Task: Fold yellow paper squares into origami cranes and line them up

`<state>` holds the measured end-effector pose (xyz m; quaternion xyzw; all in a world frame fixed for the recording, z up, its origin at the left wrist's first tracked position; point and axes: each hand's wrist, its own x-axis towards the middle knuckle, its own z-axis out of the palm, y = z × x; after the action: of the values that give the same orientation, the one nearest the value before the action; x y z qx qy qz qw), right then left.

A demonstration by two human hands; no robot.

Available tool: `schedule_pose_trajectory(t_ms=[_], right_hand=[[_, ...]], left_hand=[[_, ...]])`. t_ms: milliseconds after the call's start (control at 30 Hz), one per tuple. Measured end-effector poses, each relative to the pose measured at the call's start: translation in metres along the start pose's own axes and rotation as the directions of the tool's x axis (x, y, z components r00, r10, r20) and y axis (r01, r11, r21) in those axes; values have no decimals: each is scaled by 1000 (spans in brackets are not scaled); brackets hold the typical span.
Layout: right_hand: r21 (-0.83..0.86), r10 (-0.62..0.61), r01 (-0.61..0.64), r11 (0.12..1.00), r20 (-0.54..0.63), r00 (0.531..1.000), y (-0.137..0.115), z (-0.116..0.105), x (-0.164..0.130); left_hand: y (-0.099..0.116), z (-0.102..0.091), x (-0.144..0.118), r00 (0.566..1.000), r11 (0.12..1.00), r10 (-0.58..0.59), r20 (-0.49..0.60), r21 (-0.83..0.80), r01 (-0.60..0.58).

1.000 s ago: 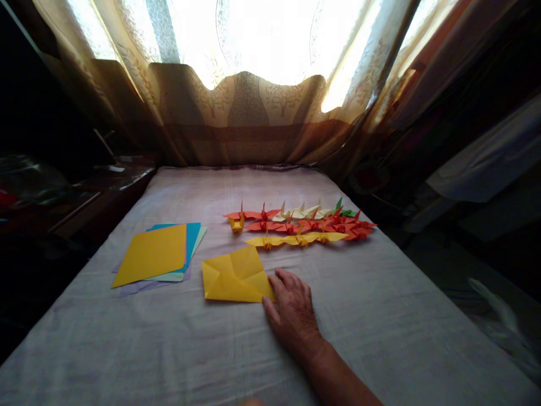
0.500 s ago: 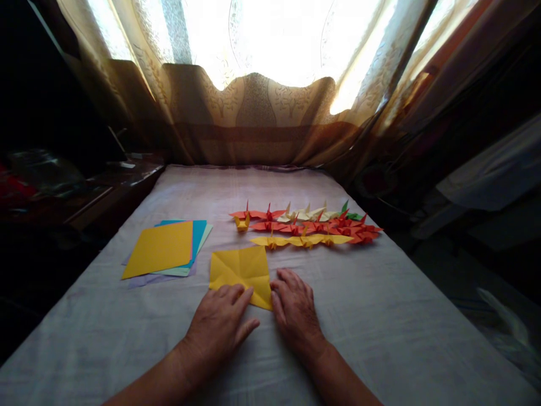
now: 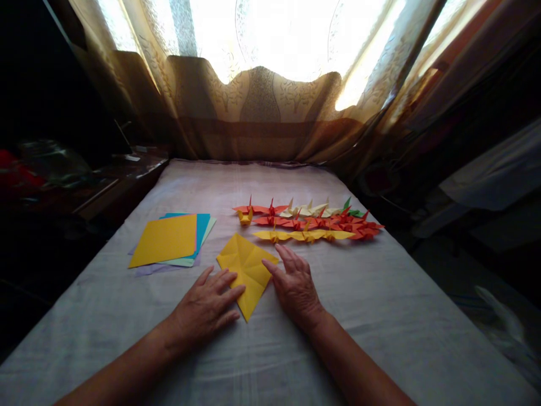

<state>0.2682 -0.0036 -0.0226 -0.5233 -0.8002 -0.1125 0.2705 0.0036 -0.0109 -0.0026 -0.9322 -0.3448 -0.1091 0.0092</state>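
Observation:
A creased yellow sheet of origami paper lies flat on the bed-like surface, one corner pointing toward me. My left hand rests with fingers spread, its fingertips on the sheet's lower left edge. At the right corner, my right hand touches the paper with its index finger and thumb side, fingers loosely apart. Just beyond the sheet stands a row of yellow paper cranes. Red paper cranes sit behind them.
A stack of coloured paper sheets, yellow on top, lies to the left. Cream cranes, a green crane and a small yellow folded piece sit farther back. A patterned curtain hangs beyond the white cloth.
The yellow sheet has turned so that a corner now points toward me. My left hand has shifted left with its fingers spreading, and my right hand has moved up to the right corner.

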Motion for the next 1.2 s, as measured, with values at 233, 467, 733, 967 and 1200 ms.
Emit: schedule_pose_trajectory(t_ms=[233,467,733,967,1200], right_hand=[[13,-387,388,922,-46,921,9,-11,15],[161,-499,491,856,8,867,-8,-32,-7],[504,-133,6,864,216,967,-3,-22,0],[403,146,-251,880,272,951,-13,-9,13],[324,200,-243,914,161,967,-17,4,5]], left_hand=[[-19,-10,7,995,993,11,101,-119,1],[-13,-2,-3,991,957,-98,94,-263,120],[-18,-4,-6,971,891,-143,192,-402,210],[-23,-2,-9,980,872,-154,126,-449,195],[-19,-3,-11,970,856,-224,99,-456,244]])
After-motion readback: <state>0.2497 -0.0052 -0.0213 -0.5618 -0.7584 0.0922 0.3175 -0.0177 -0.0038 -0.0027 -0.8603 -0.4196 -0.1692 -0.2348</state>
